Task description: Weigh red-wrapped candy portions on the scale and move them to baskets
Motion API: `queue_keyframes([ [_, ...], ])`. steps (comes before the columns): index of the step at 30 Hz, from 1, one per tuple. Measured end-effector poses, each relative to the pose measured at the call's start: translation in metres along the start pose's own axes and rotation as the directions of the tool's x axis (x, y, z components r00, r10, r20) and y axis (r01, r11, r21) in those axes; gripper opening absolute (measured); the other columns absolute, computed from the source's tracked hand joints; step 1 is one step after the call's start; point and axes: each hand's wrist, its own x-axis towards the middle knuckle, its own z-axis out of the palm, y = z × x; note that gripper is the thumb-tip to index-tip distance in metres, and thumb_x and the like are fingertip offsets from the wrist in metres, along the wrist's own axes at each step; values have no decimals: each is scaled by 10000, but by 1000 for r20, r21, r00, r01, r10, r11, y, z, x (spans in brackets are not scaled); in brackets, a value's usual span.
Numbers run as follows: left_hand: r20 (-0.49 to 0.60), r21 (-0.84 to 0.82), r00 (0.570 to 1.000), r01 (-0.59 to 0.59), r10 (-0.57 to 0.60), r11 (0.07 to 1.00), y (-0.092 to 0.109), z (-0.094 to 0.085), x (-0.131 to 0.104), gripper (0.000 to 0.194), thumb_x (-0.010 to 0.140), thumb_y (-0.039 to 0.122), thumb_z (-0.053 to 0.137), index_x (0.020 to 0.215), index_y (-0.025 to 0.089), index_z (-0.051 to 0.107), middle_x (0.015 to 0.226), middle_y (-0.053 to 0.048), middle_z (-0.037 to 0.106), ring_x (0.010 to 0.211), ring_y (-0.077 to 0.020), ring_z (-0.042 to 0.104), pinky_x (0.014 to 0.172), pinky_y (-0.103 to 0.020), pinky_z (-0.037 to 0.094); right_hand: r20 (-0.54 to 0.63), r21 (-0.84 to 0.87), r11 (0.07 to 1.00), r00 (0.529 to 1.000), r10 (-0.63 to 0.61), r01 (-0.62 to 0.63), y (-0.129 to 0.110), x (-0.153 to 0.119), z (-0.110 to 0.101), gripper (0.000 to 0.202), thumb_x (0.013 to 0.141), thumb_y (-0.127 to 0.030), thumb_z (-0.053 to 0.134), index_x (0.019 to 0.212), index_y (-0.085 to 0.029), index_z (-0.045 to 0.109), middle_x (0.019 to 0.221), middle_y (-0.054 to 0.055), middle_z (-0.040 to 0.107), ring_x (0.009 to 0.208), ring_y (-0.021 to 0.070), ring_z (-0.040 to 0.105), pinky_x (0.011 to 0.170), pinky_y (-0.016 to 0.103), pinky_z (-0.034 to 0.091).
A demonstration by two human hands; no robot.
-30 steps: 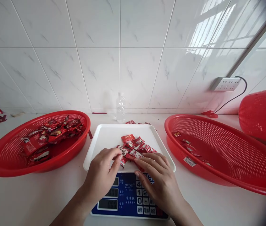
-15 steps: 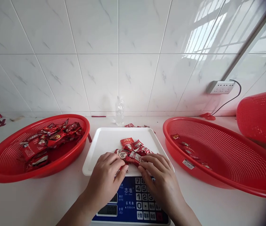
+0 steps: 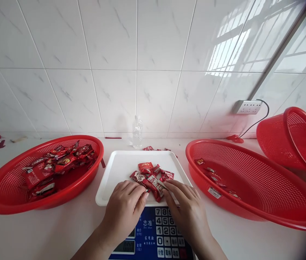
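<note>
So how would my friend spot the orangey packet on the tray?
Find the white tray between two wide red baskets. On it lies a pile of red packets. The orange-red packet sits at the pile's far edge, brighter than its darker neighbours.

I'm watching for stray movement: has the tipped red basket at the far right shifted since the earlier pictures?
Yes: the tipped red basket has moved left in the view, closer to the fixed power strip.
</note>
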Motion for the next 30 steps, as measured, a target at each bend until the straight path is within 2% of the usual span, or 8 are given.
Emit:
queue_keyframes([
  [5,-14,19,1000,13,-12,1000,-2,2,-1,176,915,182,456,860,189,624,820,-44,666,771,-204,607,702,-365,506,-2,9,999,999,-48,48,-8,2,0,133,918,-210,535,994,-186,641,961,51,714,848,195,625,748,353,429],
  [8,-33,70,999,12,-10,997,-3,3,-1,163,916,208,465,924,186,626,992,-79,661,961,-245,600,827,-430,508,10,64,994,996,-86,85,-12,6,0,106,907,-208,553,939,-187,652,886,32,719,814,181,625,747,348,422],
  [11,0,103,1000,20,-20,994,-4,5,-2,172,925,240,464,940,203,632,1014,-71,662,993,-246,595,907,-480,485,-7,119,987,994,-112,112,-15,7,-1,108,907,-195,548,928,-190,653,835,20,714,756,156,620,735,332,424],
  [13,21,118,999,39,-41,992,-4,6,-3,190,932,269,462,965,207,638,1006,-66,668,982,-244,608,930,-497,477,-27,105,988,994,-110,113,-14,7,0,121,912,-200,541,957,-192,653,880,32,718,792,165,624,755,338,430],
  [19,96,203,995,2,-22,979,-5,8,-7,388,946,434,424,1231,212,565,1286,-80,605,1227,-300,505,1023,-558,400,31,53,992,992,-120,118,-9,4,3,158,923,-263,536,1012,-219,658,989,25,722,958,213,625,931,409,371],
  [22,116,221,992,27,-54,975,-5,8,-8,405,948,448,412,1229,206,574,1250,-75,634,1211,-309,517,1037,-591,364,60,50,994,993,-103,100,-9,4,3,166,933,-279,515,987,-228,664,978,16,723,960,212,627,963,416,343],
  [26,57,242,990,110,-127,964,0,6,-7,343,933,415,462,1149,202,621,1164,-84,662,1130,-296,560,1063,-636,281,69,33,998,996,-60,58,-6,3,1,197,945,-299,489,930,-218,668,911,34,720,891,201,631,902,391,395],
  [30,24,214,993,108,-116,971,4,3,-6,298,917,407,499,1087,194,619,1049,-73,662,1053,-274,577,1049,-637,281,34,-30,999,999,-20,21,2,1,0,249,952,-350,468,1008,-212,669,994,65,708,914,215,621,819,367,453],
])
